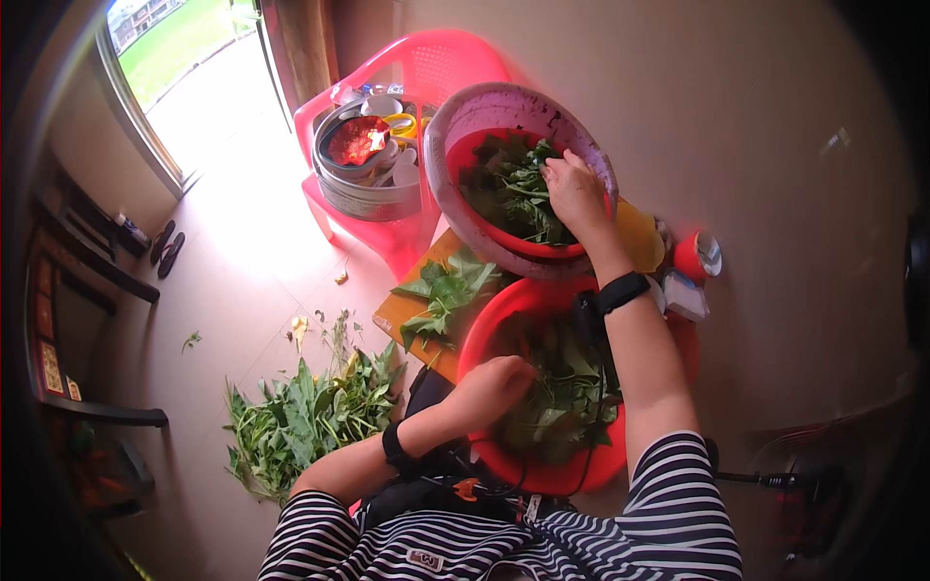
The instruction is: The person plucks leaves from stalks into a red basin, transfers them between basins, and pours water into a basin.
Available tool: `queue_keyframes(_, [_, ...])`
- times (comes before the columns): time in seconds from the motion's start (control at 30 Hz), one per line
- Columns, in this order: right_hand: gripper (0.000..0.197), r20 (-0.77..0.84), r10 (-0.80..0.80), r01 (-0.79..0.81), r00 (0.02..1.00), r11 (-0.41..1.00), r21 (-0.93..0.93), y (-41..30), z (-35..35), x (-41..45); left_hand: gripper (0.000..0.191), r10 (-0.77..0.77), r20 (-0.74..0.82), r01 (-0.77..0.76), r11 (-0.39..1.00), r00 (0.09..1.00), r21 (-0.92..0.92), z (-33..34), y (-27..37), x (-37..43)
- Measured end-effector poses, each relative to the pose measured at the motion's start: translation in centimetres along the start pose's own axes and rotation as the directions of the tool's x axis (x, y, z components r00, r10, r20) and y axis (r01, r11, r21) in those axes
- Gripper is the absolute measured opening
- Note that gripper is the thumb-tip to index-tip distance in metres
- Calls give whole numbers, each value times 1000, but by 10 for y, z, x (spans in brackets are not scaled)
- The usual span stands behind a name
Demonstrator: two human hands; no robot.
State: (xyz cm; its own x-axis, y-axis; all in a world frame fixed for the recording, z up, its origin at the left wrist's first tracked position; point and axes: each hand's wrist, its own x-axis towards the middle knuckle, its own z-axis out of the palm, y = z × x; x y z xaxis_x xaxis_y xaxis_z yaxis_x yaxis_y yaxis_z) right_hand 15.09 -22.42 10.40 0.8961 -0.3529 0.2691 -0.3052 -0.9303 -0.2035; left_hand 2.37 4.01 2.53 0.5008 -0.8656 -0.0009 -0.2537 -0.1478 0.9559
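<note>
My right hand (577, 190) reaches into a red basin, gripping some leafy greens (519, 196) that are piled there. That basin rests inside a larger pink plastic basin (445, 127) with dark stains on its inner wall. Closer to me, my left hand (501, 385) hangs over the left side of a second red plastic basin (488, 327). Its fingers are curled and blurred, so whether they hold anything is unclear. More leafy greens (574, 392) lie in this near basin, partly hidden by my right forearm and a dark cable.
Loose leaves (450, 290) lie on a wooden table (392, 316). Left of it, a heap of leafy stems (312, 414) covers part of the tiled floor. A pink plastic chair (454, 54) carries a metal pot (370, 200) of household items. Flip-flops (168, 250) lie near the doorway.
</note>
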Motion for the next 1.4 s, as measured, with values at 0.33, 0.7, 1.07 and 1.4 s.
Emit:
queue_keyframes(0.33, [15, -304, -121, 205, 945, 943, 262, 13, -53, -69, 21, -35, -69, 35, 999, 997, 6, -7, -9, -7])
queue_keyframes(0.7, [135, 867, 163, -163, 471, 982, -96, 81, 15, -243, 25, -82, -52, 81, 996, 995, -28, 1, -21, -13])
queue_keyframes(1.07, [98, 876, 174, 17, 450, 979, -203, 4, 41, -285, 24, -109, -110, 92, 985, 988, -143, -1, -17, -22])
queue_keyframes(1.4, [52, 798, 37, -385, 602, 889, 249, 52, 0, -241, 26, -207, -120, 163, 941, 971, -298, -27, -1, -31])
